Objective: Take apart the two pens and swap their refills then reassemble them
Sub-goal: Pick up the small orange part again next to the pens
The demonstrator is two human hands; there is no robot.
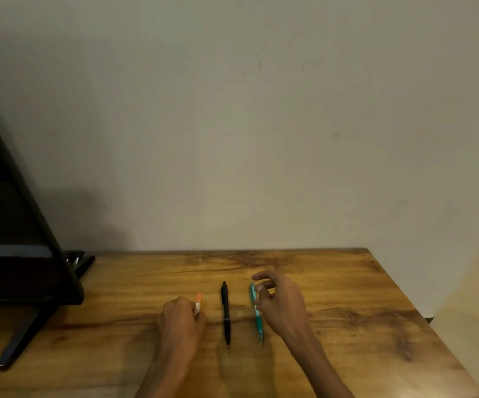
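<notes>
The left hand (181, 320) curls around an orange pen (198, 303); a black pen (225, 313) lies on the wooden table (347, 311) just to its right. Beyond it, the right hand's (283, 301) loosely spread fingers touch a teal pen (257, 314)

The left hand (181, 320) hides most of the orange pen (198, 303); the monitor (11, 231) runs off-frame.
</notes>
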